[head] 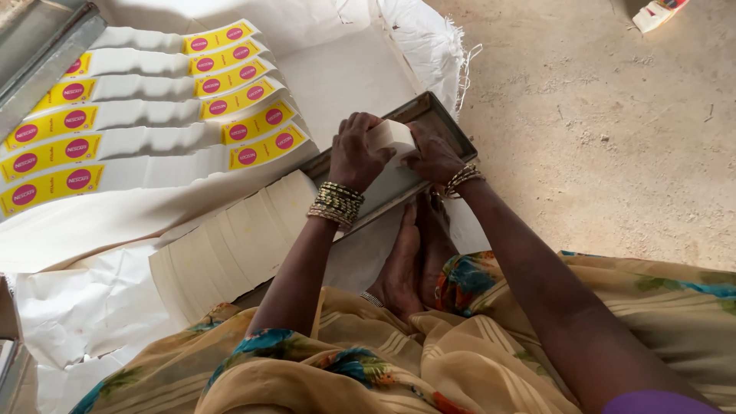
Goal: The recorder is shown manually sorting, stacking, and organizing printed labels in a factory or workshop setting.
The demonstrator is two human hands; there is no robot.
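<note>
**Two hands press a white stack in a tray**

Two hands meet over a metal tray (448,126) that lies on the white sheet (345,73) on the ground. The left hand (358,153) and the right hand (433,157) both curl around a small white stack (389,135) of paper pieces. The fingers are bent close on it, gripping it from each side, with the thumbs on top. The stack sits in the middle of the tray, lifted a bit at its top end. Gold bangles (336,204) ring both wrists.

What could go wrong? The stack looks loose, so I think the pieces could slip and fan out if the grip goes soft. The tray rests partly on the person's feet (410,261), so it may tip if a foot moves, and the pieces could slide onto the dusty floor (613,115).

Around the tray, a long row of cream paper pieces (230,249) lies fanned along the near left edge of the sheet. Near the far left corner lie white strips with yellow labels (245,73) and pink dots, side by side. A grey metal bar (42,46) sits at the far left edge. The fanned row touches the tray's left end, so there is little room there. A small packet (655,11) lies far off on the floor.
</note>
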